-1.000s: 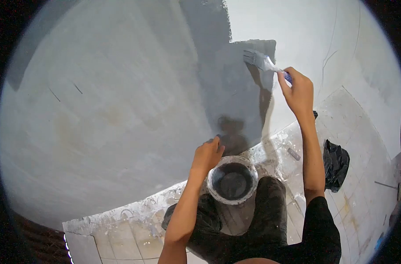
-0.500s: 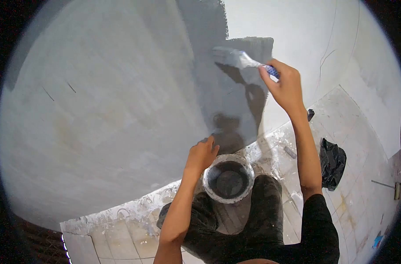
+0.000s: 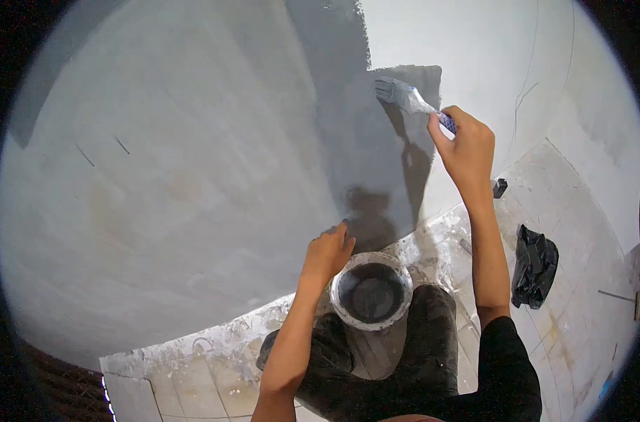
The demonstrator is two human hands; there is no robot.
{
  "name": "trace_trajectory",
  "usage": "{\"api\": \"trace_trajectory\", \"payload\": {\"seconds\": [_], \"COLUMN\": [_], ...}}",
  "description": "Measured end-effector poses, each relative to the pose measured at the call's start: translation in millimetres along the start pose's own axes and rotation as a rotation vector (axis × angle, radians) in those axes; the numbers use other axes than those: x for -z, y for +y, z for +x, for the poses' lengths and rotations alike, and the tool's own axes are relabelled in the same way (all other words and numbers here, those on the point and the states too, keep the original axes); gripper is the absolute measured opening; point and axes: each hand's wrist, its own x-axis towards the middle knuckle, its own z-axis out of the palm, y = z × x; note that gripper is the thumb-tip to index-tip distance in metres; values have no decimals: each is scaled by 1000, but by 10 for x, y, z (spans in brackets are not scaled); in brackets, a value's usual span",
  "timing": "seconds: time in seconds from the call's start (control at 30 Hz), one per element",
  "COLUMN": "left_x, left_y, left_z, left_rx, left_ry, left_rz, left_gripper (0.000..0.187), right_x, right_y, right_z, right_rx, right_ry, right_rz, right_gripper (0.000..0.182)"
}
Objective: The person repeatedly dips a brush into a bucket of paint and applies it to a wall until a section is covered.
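Note:
My right hand [image 3: 467,144] is closed round the patterned blue handle of a wide paint brush [image 3: 408,97]. The grey-coated bristles point left and lie at the dark grey painted patch [image 3: 369,148] on the wall, near its upper right part. My left hand [image 3: 328,250] is near the wall just above the bucket, with its index finger stretched out and nothing visible in it. A round bucket [image 3: 336,302] with a pale, smeared rim stands between my knees and holds dark grey liquid.
A crumpled black plastic bag [image 3: 535,267] lies on the tiled floor at the right, with a small black object [image 3: 500,188] beyond it. A roller-like tool [image 3: 638,305] lies at the far right. White splashes mark the floor [image 3: 207,352] along the wall.
My right hand and the brush have moved right and slightly down across the grey patch. The whole view has shifted a little; my left hand stays near the wall above the bucket.

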Motion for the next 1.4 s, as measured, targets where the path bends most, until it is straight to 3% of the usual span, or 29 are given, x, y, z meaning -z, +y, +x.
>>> {"api": "trace_trajectory", "payload": {"seconds": [0.1, 0.2, 0.3, 0.4, 0.5, 0.6, 0.67, 0.83, 0.93, 1.0, 1.2, 1.3, 1.4], "left_x": [15, -57, -145, -124, -38, -163, -150, -28, -16, -53, -149, -123, -91], "left_y": [10, -64, -131, -76, 9, -125, -128, -38, -38, -5, 68, 93, 86], "left_z": [23, 47, 71, 94, 104, 112, 84, 48, 58, 99, 92, 92, 26], "left_rx": [24, 8, -61, -8, 52, -30, -36, 51, 66, 48, -21, 19, 12], "left_ry": [-23, -21, 48, 18, -66, 5, 17, -28, -52, -47, -18, -47, 7], "left_rz": [1, 26, 1, 38, 48, 42, 37, 49, 60, 46, 17, 48, 27], "left_gripper": [33, 31, 30, 27, 26, 31, 32, 28, 28, 28, 30, 27, 26], "right_x": [-2, -141, -36, 139, 5, -140, -121, 170, -82, -242, 66, -2, -37], "right_y": [-38, 53, 108, 35, 12, 157, 484, 781, 696, 300, -64, 260, 853], "right_z": [29, 103, 94, 70, 72, 109, 124, 189, 122, 32, -74, 4, 89], "right_rx": [15, 115, 80, -77, 54, 93, 66, -131, 61, 131, 11, 50, 40], "right_ry": [-20, -29, 99, 17, -38, -36, 92, 88, 85, -64, -132, -143, 1], "right_rz": [186, -1, -85, 2, 191, 40, -84, -333, -169, -170, 349, 113, -134], "right_gripper": [27, 27, 27, 27, 27, 27, 29, 30, 32, 28, 32, 34, 33]}}
